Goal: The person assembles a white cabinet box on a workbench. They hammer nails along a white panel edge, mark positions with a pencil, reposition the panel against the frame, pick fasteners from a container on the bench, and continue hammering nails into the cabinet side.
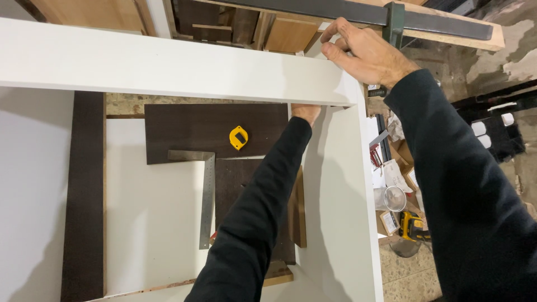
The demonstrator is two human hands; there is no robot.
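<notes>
Left hand [305, 113]: reaches up under the white top panel [168, 70] at the inside corner of the cabinet frame; only the knuckles show, pressed against the panel's lower edge, and the fingers are hidden behind it, so whether they are spread or curled cannot be told. Black sleeve runs from the lower frame edge up to it.

Right hand [363, 53]: rests on the outer corner of the white top panel, fingers curled together, fingertips [335, 31] hooked over the far edge, thumb lying along the top face.

White side panel [341, 212]: stands upright, meeting the top panel's right end at a right angle, directly below the right hand.

Steel framing square [206, 190]: lies flat below the top panel, left of the left sleeve, partly on a white sheet [151, 218].

Dark brown boards [190, 131]: lie flat beneath the top panel; a long dark strip [84, 196] lies well to their left.

Yellow tape measure [238, 137]: sits on the dark board, just below the top panel.

Yellow cordless drill [413, 226]: on the floor right of the side panel, beside a clear plastic cup [391, 198] and small cartons.

Bar clamp [391, 19]: beyond the top panel, just above the right hand.
</notes>
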